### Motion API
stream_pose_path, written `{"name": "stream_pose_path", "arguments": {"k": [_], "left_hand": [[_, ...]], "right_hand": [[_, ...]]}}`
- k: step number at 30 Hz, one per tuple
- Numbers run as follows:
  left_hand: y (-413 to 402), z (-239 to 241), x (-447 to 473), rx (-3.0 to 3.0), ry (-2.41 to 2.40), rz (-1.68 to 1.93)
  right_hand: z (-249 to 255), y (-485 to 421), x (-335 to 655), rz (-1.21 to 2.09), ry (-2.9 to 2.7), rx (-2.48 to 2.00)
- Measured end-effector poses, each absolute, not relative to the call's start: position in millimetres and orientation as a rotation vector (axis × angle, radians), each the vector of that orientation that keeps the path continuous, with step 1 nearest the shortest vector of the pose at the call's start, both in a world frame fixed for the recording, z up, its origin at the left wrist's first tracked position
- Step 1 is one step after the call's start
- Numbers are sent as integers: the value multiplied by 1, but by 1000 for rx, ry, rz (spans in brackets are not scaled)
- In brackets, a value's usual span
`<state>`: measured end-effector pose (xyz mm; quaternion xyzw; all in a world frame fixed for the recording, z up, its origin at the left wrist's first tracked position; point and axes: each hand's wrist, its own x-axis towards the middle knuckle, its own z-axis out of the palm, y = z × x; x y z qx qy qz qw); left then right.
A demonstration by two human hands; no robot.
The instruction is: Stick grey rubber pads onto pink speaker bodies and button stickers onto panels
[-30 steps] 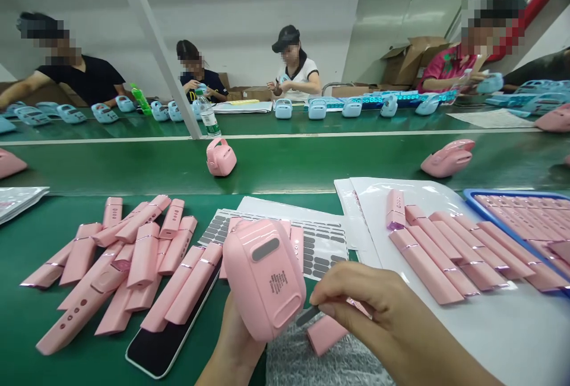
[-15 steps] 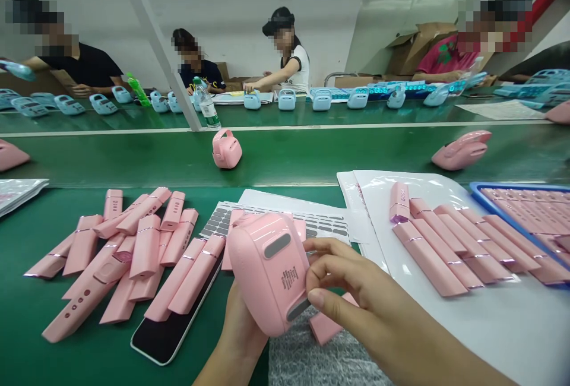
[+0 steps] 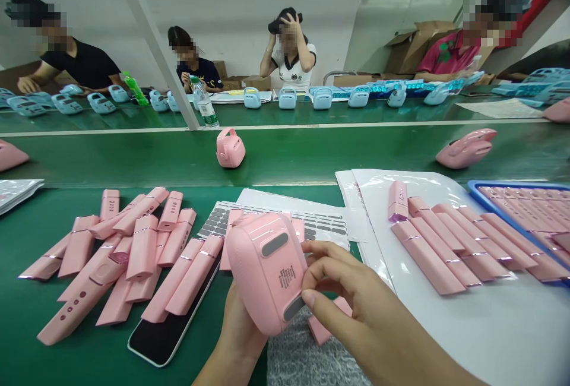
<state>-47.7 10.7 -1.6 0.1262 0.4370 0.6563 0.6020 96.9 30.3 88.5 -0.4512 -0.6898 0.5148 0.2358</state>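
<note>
A pink rounded device point(image 3: 262, 273), much like a small portable speaker, is tilted up in front of me. Its facing side has small printed text and two grey oval pads, an upper pad point(image 3: 275, 244) and a lower pad point(image 3: 293, 308). My left hand point(image 3: 243, 323) is wrapped round the device from below and behind, its fingers mostly hidden. At the outer end of the lower pad, the thumb and index finger of my right hand point(image 3: 342, 291) are pinched. Behind the device lies a sheet of grey oval pads point(image 3: 327, 228), partly covered by pink sticks.
Pink sticks with buttons point(image 3: 145, 243) lie heaped at left, some on a phone point(image 3: 155, 338). More sticks point(image 3: 427, 258) rest on white sheets beside a blue tray point(image 3: 474, 189). Ahead, the green belt point(image 3: 333, 157) carries pink devices point(image 3: 230, 149). Several co-workers sit beyond, behind blue devices.
My hands keep nearly the same hold on the pink device, right fingers still at the lower pad. Across the belt, a co-worker has raised both hands to their head.
</note>
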Motion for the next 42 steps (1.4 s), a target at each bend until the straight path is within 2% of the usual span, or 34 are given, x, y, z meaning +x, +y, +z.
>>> {"name": "stream_pose_path", "arguments": {"k": [17, 32, 42], "left_hand": [[11, -3, -48, 323, 977, 1493], [11, -4, -50, 267, 1044, 1533], [11, 0, -49, 234, 1020, 1538]], "right_hand": [[69, 24, 91, 1221, -1853, -1188], [61, 30, 80, 1923, -1179, -872], [57, 28, 81, 1755, -1400, -939]]}}
